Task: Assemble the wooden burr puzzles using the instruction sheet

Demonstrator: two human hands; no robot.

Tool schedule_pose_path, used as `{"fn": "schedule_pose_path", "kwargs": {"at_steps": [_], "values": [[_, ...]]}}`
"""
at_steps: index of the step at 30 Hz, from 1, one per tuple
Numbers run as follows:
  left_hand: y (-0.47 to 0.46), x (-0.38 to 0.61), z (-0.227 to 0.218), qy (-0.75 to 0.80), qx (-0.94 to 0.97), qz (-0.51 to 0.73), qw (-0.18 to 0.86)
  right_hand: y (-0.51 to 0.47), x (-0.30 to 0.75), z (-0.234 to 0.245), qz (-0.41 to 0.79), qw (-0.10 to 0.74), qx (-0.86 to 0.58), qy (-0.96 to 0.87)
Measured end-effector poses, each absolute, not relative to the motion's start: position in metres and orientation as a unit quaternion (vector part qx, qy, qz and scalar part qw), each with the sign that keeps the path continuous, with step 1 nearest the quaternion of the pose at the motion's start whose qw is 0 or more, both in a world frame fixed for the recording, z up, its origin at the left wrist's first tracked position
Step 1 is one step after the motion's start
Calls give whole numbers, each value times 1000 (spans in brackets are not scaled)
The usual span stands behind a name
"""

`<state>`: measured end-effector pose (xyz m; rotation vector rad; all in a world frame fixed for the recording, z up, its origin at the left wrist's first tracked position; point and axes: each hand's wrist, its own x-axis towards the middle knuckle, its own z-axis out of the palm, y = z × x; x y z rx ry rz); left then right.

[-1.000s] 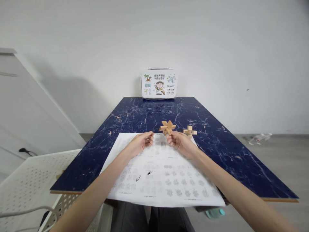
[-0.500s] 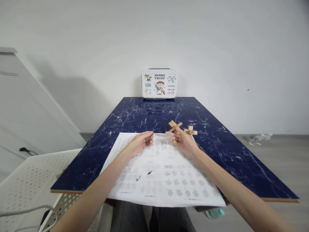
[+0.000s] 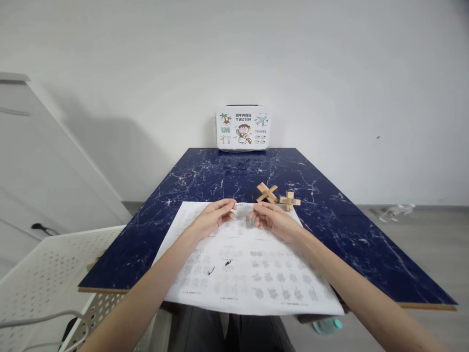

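Observation:
A large white printed sheet [image 3: 238,274] lies on the table under both hands and hangs over the front edge. My left hand [image 3: 219,213] is over its far part, fingers curled and thumb against the index finger. Facing it across a small gap, my right hand [image 3: 271,219] is likewise curled, its fingertips near the sheet's far edge. Whatever either hand pinches, if anything, is hidden. Just beyond my right hand lies a flat wooden cross [image 3: 267,192] of crossed sticks. To its right, at the sheet's corner, sits a wooden burr puzzle [image 3: 289,200].
The dark blue marbled table [image 3: 242,171] reaches to the wall. A white case [image 3: 242,128] with cartoon prints stands at its far end. On the left is a white perforated rack [image 3: 54,264] with a cable. A bottle [image 3: 327,326] lies on the floor, lower right.
My right hand has drawn back from the wooden cross and its fingers have closed over the sheet. The cross and burr puzzle now show more fully. My left thumb has come against its fingers.

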<state>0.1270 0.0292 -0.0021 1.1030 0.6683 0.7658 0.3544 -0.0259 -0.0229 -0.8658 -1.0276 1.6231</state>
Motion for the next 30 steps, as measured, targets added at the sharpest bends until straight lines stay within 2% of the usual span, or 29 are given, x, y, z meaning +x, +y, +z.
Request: {"fn": "schedule_pose_path", "kwargs": {"at_steps": [30], "values": [[30,125,-3,285,500,332,748,-27,355,-20,670,485,-361,-432]]}}
